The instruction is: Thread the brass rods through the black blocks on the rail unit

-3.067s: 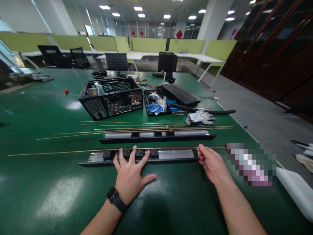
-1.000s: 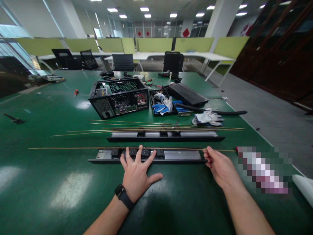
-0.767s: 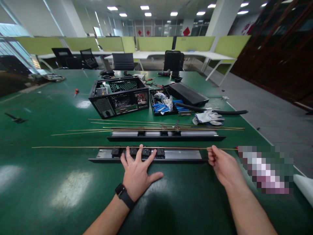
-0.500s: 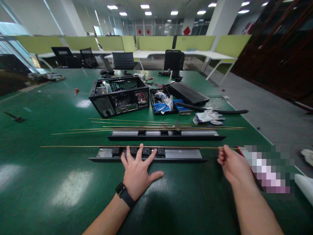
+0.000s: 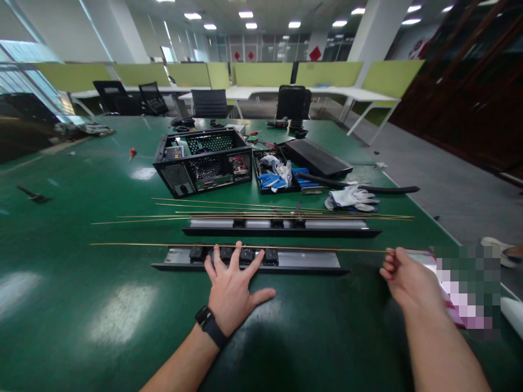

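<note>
My left hand (image 5: 233, 286) lies flat with fingers spread on the near black rail (image 5: 302, 260), its fingertips on the row of black blocks (image 5: 232, 253) set in it. My right hand (image 5: 404, 277) is closed in a pinch on the right end of a thin brass rod (image 5: 171, 245), to the right of the rail's end. The rod runs along the rail's far edge and sticks out far to the left over the green table (image 5: 81, 305).
A second black rail (image 5: 281, 227) lies behind, with several more brass rods (image 5: 196, 210) beside it. Further back stand an open black computer case (image 5: 204, 160), a black tray with gloves (image 5: 274, 171), a black panel (image 5: 314, 157) and white gloves (image 5: 352, 198). The table edge runs on the right.
My right hand has drawn the brass rod to the right along the rail, past the rail's end; the rod's left tip has moved right. My left hand has stayed on the blocks.
</note>
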